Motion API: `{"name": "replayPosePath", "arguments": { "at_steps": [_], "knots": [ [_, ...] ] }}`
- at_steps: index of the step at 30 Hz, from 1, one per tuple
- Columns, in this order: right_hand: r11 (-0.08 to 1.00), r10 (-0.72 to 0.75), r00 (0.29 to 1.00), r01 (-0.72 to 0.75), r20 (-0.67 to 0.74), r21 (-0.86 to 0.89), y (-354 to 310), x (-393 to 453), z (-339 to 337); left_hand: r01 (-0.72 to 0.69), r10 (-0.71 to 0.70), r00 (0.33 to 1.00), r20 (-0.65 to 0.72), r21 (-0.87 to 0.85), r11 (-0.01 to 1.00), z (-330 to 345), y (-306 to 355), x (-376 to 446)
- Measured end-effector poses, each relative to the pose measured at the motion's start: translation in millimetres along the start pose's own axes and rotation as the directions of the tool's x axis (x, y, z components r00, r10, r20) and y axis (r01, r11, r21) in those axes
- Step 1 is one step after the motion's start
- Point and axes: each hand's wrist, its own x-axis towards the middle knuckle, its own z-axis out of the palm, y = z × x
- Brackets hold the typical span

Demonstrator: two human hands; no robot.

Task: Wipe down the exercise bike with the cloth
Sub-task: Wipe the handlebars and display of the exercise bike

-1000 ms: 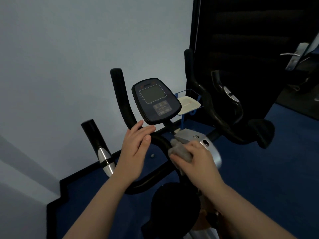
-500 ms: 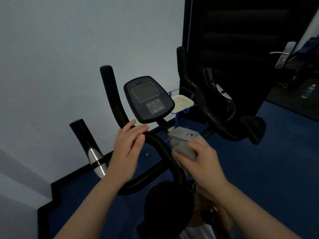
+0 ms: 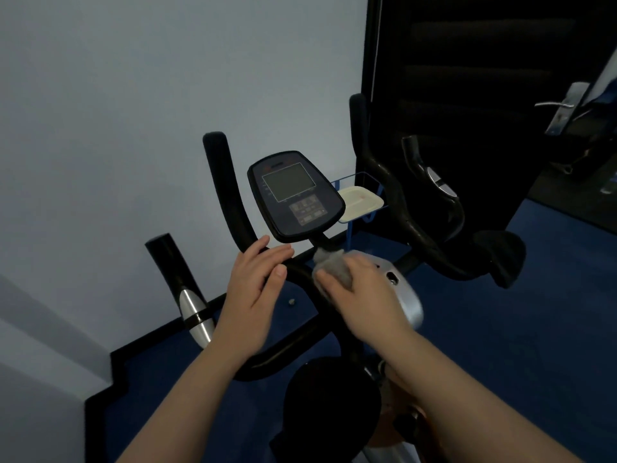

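Observation:
The exercise bike fills the middle of the view, with black handlebars [image 3: 227, 195], a dark console [image 3: 295, 197] and a silver stem cover [image 3: 405, 302]. My right hand [image 3: 364, 295] grips a grey cloth [image 3: 330, 264] and presses it against the stem just below the console. My left hand [image 3: 257, 279] rests with straight fingers on the left handlebar bend, close beside the cloth. The black saddle [image 3: 330, 409] sits low in front of me, between my forearms.
A pale wall stands close on the left. A white tray in a blue wire holder [image 3: 360, 200] sits behind the console. A tall dark machine [image 3: 467, 95] rises at the right. Blue carpet [image 3: 517, 345] covers the floor, with a door handle [image 3: 564, 105] at far right.
My right hand has slid the cloth up the stem towards the console. My left hand has stayed on the handlebar bend. The camera has shifted slightly.

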Motion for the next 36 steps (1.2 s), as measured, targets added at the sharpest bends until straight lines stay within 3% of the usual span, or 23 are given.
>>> {"name": "replayPosePath", "arguments": {
  "at_steps": [5,9,12,18,20,23,25,27,29,32,36],
  "knots": [
    [1.0,-0.016,0.997,0.017,0.081,-0.014,16.4,-10.1,-4.1,0.03,-0.031,0.999,-0.031,-0.023,0.999,-0.7,2.6,-0.9],
    [0.991,-0.111,0.993,0.107,0.04,0.086,-2.1,22.0,2.0,0.03,-0.038,0.985,-0.166,-0.047,0.998,-4.3,7.1,1.7],
    [0.962,-0.245,0.949,0.213,0.197,0.172,-22.7,28.4,16.8,0.036,-0.043,0.96,-0.278,-0.033,0.999,-9.2,15.5,-3.8],
    [0.94,-0.225,0.936,0.282,0.269,-0.194,-1.6,32.0,-3.0,0.064,0.081,0.872,-0.482,0.278,0.959,-74.8,17.8,13.6],
    [0.938,-0.246,0.947,0.287,0.207,-0.197,-20.3,48.0,3.5,0.109,0.033,0.906,-0.421,0.308,0.945,-96.2,17.3,29.5],
    [0.944,-0.314,0.933,0.327,0.176,-0.051,-61.4,50.2,28.8,0.181,-0.105,0.973,-0.207,0.397,0.9,-108.2,9.2,46.0],
    [0.924,-0.323,0.925,0.354,0.201,-0.144,-66.8,44.1,40.8,0.223,-0.19,0.975,-0.117,0.478,0.85,-111.9,-0.7,50.0],
    [0.893,-0.287,0.931,0.344,0.224,-0.289,-56.9,42.6,37.2,0.26,-0.226,0.966,-0.129,0.413,0.873,-117.8,-12.1,50.0],
    [0.878,-0.229,0.937,0.316,0.265,-0.359,-50.6,50.6,29.6,0.296,-0.265,0.951,-0.159,0.226,0.928,-121.7,-19.5,47.5],
    [0.922,-0.211,0.959,0.259,0.188,-0.287,-67.0,69.8,33.6,0.305,-0.283,0.933,-0.22,0.073,0.949,-118.0,-25.2,46.4],
    [0.939,-0.246,0.968,0.25,0.049,-0.236,-86.0,71.6,59.8,0.274,-0.234,0.914,-0.332,0.078,0.959,-104.3,-27.2,47.7]
  ]
}}
